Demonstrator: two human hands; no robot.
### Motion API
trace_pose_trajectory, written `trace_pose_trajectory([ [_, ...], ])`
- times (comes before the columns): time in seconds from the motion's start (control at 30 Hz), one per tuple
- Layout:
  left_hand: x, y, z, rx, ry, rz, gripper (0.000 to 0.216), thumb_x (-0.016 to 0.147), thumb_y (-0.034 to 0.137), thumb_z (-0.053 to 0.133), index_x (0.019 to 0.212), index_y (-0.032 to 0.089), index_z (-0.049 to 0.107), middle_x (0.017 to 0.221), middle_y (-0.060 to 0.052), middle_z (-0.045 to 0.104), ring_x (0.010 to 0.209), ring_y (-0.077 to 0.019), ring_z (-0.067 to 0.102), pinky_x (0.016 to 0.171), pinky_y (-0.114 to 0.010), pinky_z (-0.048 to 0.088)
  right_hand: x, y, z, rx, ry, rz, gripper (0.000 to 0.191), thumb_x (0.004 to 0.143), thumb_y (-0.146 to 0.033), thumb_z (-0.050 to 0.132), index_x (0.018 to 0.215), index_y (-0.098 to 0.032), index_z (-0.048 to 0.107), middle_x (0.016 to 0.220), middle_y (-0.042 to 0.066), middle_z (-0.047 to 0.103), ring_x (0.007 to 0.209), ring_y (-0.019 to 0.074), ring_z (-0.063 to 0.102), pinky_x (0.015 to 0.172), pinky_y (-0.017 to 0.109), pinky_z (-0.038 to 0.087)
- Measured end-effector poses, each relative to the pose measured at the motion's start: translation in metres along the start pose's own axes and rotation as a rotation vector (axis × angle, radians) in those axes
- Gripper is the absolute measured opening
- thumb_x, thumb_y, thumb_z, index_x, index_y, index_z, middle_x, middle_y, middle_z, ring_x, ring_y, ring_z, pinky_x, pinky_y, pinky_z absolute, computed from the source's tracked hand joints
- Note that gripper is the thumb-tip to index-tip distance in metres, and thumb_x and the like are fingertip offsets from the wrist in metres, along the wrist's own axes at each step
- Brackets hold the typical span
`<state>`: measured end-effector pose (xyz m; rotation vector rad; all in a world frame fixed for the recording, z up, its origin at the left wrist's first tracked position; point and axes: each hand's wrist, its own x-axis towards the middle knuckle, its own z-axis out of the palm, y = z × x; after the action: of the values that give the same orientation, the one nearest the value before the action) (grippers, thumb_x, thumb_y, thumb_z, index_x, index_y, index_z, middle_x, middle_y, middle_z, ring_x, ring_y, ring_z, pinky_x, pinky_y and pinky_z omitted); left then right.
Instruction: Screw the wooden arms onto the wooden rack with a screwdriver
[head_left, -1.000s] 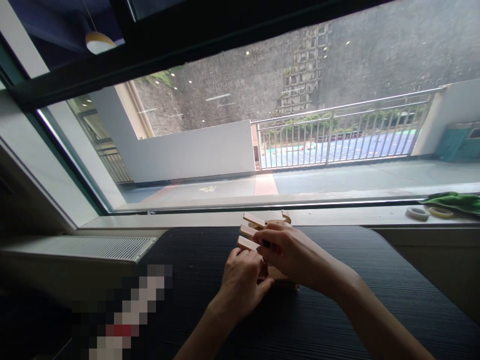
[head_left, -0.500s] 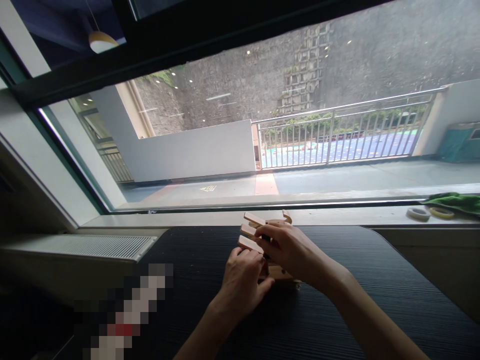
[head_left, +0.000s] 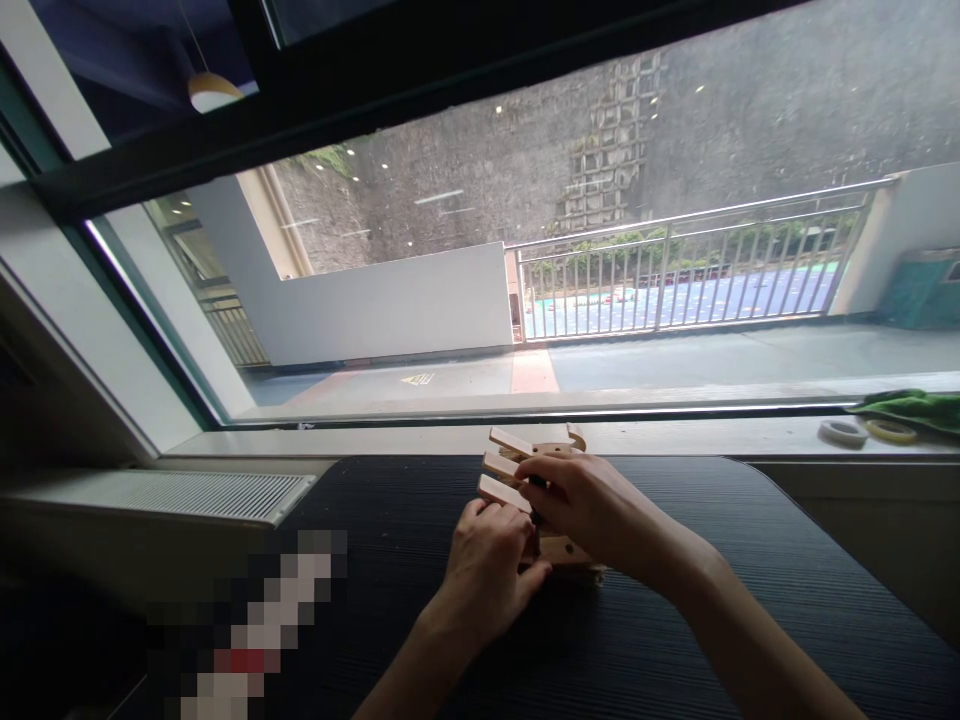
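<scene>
A small wooden model point(head_left: 517, 455) made of pale slats and pegs stands on the dark ribbed table point(head_left: 375, 560) close to the window sill. My left hand point(head_left: 487, 575) is curled against its lower left side, fingers closed on the base. My right hand point(head_left: 592, 505) reaches across from the right and grips the model's middle, thumb and fingers pressed round it. Three slat ends stick out to the left above my left hand. The lower part of the model is hidden behind both hands.
A large window point(head_left: 525, 250) fills the view ahead, with a pale sill point(head_left: 675, 437) under it. Two tape rolls point(head_left: 840, 431) and a green cloth point(head_left: 915, 408) lie on the sill at far right. A white vent grille point(head_left: 202, 493) sits left of the table.
Both hands stay on the wooden model; the fingers have shifted only slightly. The view has tilted up a touch.
</scene>
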<state>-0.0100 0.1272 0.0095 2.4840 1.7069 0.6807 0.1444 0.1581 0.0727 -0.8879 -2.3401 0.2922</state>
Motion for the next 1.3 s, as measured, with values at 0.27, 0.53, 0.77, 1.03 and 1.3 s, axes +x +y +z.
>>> trace_pose_trajectory([
  [0.27,0.000,-0.002,0.001,-0.012,-0.001,0.008,0.018,0.072,0.028,0.070,0.087,0.021,0.062,0.094,-0.001,0.067,0.095,-0.0224,0.058,0.093,-0.040,0.036,-0.005,-0.009,-0.006,0.076,-0.027,-0.031,0.020,0.088,-0.017,0.052,0.100,-0.025,0.066,0.092,0.000,0.068,0.086,0.0155,0.058,0.077,0.026,0.038],
  [0.53,0.000,0.000,0.001,-0.001,0.034,-0.009,0.017,0.069,0.027,0.071,0.077,0.020,0.058,0.083,0.001,0.065,0.085,-0.0211,0.056,0.085,-0.037,0.038,0.001,0.005,0.000,-0.008,0.029,-0.029,0.021,0.091,-0.018,0.047,0.087,-0.019,0.068,0.082,0.003,0.066,0.078,0.0153,0.058,0.071,0.025,0.039],
  [0.77,-0.001,-0.002,0.003,-0.016,0.030,0.012,0.015,0.071,0.026,0.070,0.081,0.022,0.060,0.086,0.000,0.066,0.088,-0.0212,0.057,0.086,-0.037,0.037,-0.004,-0.001,-0.002,-0.009,0.021,-0.045,0.020,0.090,-0.021,0.049,0.093,-0.022,0.069,0.086,0.004,0.067,0.085,0.0178,0.060,0.077,0.028,0.040],
  [1.03,0.000,0.000,0.001,0.011,0.024,-0.008,0.016,0.070,0.029,0.071,0.077,0.021,0.059,0.085,0.000,0.067,0.087,-0.0218,0.057,0.086,-0.037,0.038,0.000,0.004,0.002,-0.021,0.025,-0.028,0.018,0.091,-0.021,0.050,0.093,-0.022,0.068,0.082,0.002,0.069,0.081,0.0171,0.061,0.076,0.027,0.040],
  [1.3,0.000,0.000,0.000,-0.009,0.016,0.000,0.014,0.072,0.027,0.069,0.083,0.021,0.061,0.087,-0.001,0.067,0.088,-0.0211,0.057,0.087,-0.037,0.038,-0.004,-0.002,-0.004,-0.012,0.028,-0.029,0.022,0.090,-0.024,0.050,0.102,-0.024,0.069,0.092,0.004,0.069,0.088,0.0197,0.061,0.077,0.028,0.042],
])
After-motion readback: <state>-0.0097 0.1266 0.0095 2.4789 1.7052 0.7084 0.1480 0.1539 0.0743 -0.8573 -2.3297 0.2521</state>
